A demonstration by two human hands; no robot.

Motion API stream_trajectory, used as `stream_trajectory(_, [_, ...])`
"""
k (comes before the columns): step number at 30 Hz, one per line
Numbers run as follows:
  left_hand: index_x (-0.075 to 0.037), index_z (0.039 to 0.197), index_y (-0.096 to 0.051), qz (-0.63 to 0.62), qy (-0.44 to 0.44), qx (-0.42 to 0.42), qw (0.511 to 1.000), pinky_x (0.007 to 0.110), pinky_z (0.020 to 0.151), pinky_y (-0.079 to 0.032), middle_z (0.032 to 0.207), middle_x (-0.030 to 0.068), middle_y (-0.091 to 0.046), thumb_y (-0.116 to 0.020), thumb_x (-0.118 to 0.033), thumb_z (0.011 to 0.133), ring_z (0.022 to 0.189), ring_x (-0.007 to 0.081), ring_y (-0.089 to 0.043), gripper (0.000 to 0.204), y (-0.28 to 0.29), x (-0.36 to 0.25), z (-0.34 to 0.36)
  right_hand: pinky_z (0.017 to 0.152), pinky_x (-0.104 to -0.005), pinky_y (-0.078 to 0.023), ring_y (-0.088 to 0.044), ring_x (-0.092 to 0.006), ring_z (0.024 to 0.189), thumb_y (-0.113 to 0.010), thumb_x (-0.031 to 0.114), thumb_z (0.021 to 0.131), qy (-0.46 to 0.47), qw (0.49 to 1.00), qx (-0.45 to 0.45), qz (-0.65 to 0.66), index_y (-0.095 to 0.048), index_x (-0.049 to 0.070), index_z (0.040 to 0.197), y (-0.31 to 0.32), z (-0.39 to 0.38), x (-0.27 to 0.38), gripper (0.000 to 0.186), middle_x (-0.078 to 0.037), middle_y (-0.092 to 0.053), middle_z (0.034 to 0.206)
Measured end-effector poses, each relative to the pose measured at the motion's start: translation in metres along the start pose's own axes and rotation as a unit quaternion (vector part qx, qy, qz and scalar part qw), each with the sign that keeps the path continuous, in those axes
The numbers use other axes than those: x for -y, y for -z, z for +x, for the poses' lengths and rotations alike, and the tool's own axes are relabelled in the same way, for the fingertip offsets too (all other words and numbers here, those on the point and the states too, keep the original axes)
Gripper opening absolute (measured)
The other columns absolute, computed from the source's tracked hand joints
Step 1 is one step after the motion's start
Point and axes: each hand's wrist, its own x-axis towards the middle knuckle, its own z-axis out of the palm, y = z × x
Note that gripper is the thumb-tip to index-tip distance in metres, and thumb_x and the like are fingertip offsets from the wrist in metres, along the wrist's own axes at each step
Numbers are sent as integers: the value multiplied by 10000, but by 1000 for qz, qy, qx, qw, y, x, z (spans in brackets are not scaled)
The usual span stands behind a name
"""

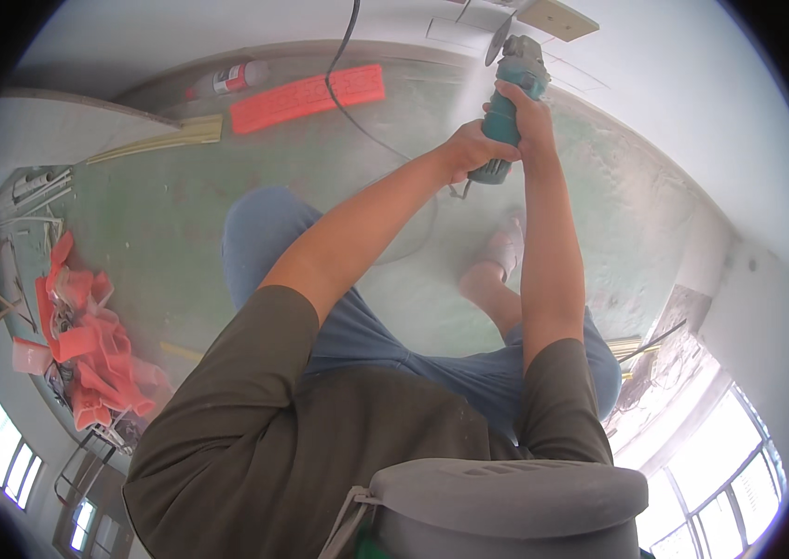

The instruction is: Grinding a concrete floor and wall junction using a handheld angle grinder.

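With both arms stretched forward, I hold a teal angle grinder (500, 119) up against the white wall (394, 20). My left hand (471, 151) is closed round the lower part of its body. Farther up, behind the grey gear head, my right hand (531, 114) grips it with the thumb along the side. The thin cutting disc (498, 41) stands edge-on at the wall, beside a beige wall plate (557, 19) and some drawn lines. Whether the disc bites into the wall cannot be made out. Pale dust hangs around the tool.
A red-orange slab (308, 98) and a plastic bottle (234, 78) lie along the wall base. Crumpled pink sheeting (96, 340) is heaped at left. Yellowish strips (157, 140) lie nearby. A dark cable (343, 47) hangs down and runs toward the grinder. A grey mask (506, 489) fills the lower edge.
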Motion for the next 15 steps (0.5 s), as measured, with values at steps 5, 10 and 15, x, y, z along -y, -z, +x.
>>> stream_trajectory(5, [-57, 1078, -611, 0, 11, 3, 1000, 341, 668, -540, 933, 53, -626, -789, -110, 744, 785, 180, -638, 382, 2, 1, 4, 555, -363, -582, -689, -242, 707, -764, 169, 767, -6, 1000, -4, 6, -625, -70, 1056, 2, 7, -4, 400, -143, -647, 842])
stream_trajectory(10, [-59, 1081, -605, -8, 8, 12, 1000, 338, 668, -536, 928, 52, -623, -788, -117, 755, 782, 177, -635, 379, 3, 5, 6, 554, -381, -587, -694, -253, 715, -764, 160, 766, -15, 1000, -6, 7, -628, -77, 1056, 6, 12, -9, 398, -152, -651, 846])
stream_trajectory(15, [-64, 1100, -588, 6, 12, 2, 1000, 316, 659, -521, 934, 44, -622, -796, -136, 760, 779, 161, -633, 405, 1, 11, -2, 576, -381, -593, -694, -251, 740, -753, 183, 785, -25, 1000, -16, 0, -615, -67, 1069, 0, -6, -8, 402, -147, -651, 863])
